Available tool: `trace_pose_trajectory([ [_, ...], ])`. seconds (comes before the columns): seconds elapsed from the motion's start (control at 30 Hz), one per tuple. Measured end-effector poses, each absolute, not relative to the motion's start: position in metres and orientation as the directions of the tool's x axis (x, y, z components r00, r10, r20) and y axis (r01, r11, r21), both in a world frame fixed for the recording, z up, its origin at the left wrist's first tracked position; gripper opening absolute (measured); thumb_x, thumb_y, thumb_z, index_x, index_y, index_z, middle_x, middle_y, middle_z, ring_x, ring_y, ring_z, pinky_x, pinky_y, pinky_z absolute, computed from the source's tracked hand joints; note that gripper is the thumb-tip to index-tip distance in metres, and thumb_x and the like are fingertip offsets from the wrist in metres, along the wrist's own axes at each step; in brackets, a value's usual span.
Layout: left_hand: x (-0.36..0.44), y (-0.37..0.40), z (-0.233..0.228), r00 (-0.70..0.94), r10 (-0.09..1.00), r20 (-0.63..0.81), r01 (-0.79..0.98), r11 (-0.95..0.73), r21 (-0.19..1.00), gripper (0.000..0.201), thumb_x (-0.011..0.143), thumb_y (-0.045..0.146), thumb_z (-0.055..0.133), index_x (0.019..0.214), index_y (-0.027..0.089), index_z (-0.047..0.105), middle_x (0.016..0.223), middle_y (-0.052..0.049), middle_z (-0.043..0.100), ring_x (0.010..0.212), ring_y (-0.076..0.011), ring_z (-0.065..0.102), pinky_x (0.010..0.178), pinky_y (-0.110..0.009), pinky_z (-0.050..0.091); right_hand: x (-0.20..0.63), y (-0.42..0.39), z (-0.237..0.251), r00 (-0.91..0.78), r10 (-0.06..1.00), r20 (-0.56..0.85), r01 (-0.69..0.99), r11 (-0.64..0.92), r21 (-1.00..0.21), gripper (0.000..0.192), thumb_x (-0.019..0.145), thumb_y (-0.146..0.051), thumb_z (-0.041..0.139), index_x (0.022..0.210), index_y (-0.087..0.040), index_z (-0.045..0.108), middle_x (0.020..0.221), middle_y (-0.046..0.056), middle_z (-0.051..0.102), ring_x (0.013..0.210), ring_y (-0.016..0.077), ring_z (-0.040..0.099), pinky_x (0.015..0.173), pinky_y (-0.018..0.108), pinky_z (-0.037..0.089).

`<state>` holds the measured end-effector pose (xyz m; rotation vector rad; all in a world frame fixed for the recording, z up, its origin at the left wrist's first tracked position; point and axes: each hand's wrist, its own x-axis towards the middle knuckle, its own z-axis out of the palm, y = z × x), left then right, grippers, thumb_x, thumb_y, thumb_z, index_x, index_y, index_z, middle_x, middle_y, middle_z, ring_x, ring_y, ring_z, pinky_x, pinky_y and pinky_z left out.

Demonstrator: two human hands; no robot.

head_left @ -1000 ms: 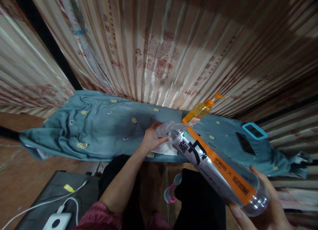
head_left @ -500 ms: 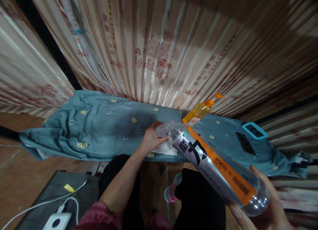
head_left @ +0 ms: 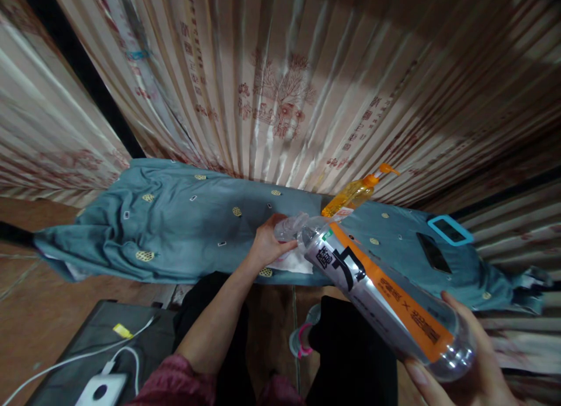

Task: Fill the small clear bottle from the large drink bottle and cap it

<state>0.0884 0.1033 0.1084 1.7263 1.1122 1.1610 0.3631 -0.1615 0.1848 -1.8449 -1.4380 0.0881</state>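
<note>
Over the near edge of the surface, holding the big bottle by its bottom with the right hand and pinching the small clear container with the left hand, could drop either from a loose grip.

Over lower right, a clear bottle with silver-and-orange label; mid-frame, blue-grey cloth dotted with yellow pineapples.
</note>
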Motion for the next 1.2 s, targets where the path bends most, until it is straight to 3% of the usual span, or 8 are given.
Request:
trace_pose_trajectory([
  [0.4, 0.0886, 0.1047, 0.1085, 0.212, 0.931, 0.297, 0.212, -0.341, 0.916, 0.050, 0.069, 0.037, 0.095, 0.108, 0.019, 0.070, 0.107, -0.008, 0.082, 0.102, -0.0302, 0.080, 0.093, -0.041, 0.064, 0.3574, -0.1605, 0.1890, 0.370, 0.840, 0.397, 0.777, -0.045, -0.628, 0.102, 0.080, -0.052, 0.090, 0.169, -0.037, 0.044, 0.166, 0.014, 0.056, 0.139, 0.0478, 0.066, 0.113, 0.068, 0.055],
  [0.6, 0.0883, 0.1044, 0.1081, 0.217, 0.933, 0.286, 0.202, -0.330, 0.922, 0.050, 0.069, 0.037, 0.094, 0.109, 0.019, 0.070, 0.107, -0.008, 0.082, 0.101, -0.0296, 0.080, 0.093, -0.041, 0.063, 0.3591, -0.1620, 0.1858, 0.392, 0.844, 0.366, 0.749, -0.062, -0.660, 0.103, 0.080, -0.051, 0.090, 0.170, -0.035, 0.043, 0.165, 0.015, 0.057, 0.143, 0.0501, 0.062, 0.115, 0.073, 0.047],
  [0.8, 0.0879, 0.1048, 0.1086, 0.218, 0.935, 0.281, 0.211, -0.326, 0.922, 0.051, 0.068, 0.037, 0.095, 0.108, 0.019, 0.070, 0.107, -0.008, 0.082, 0.102, -0.0309, 0.080, 0.093, -0.042, 0.063, 0.3607, -0.1608, 0.1880, 0.339, 0.841, 0.421, 0.802, -0.024, -0.597, 0.100, 0.081, -0.050, 0.089, 0.169, -0.035, 0.044, 0.164, 0.015, 0.058, 0.141, 0.0469, 0.065, 0.113, 0.068, 0.053],
  [1.0, 0.0886, 0.1044, 0.1079, 0.205, 0.934, 0.292, 0.218, -0.335, 0.917, 0.049, 0.069, 0.038, 0.094, 0.107, 0.020, 0.070, 0.107, -0.007, 0.082, 0.102, -0.0317, 0.080, 0.092, -0.044, 0.064, 0.3559, -0.1604, 0.1890, 0.384, 0.834, 0.396, 0.766, -0.049, -0.641, 0.100, 0.080, -0.053, 0.089, 0.168, -0.036, 0.046, 0.164, 0.015, 0.058, 0.141, 0.0487, 0.064, 0.114, 0.073, 0.049],
  [1.2, 0.0891, 0.1049, 0.1070, 0.205, 0.933, 0.295, 0.207, -0.336, 0.919, 0.049, 0.068, 0.039, 0.094, 0.107, 0.020, 0.070, 0.105, -0.007, 0.082, 0.099, -0.0303, 0.080, 0.090, -0.041, 0.064, 0.3573, -0.1597, 0.1876, 0.392, 0.842, 0.370, 0.741, -0.051, -0.669, 0.104, 0.078, -0.051, 0.091, 0.169, -0.034, 0.045, 0.165, 0.016, 0.057, 0.142, 0.0477, 0.063, 0.115, 0.069, 0.051],
])
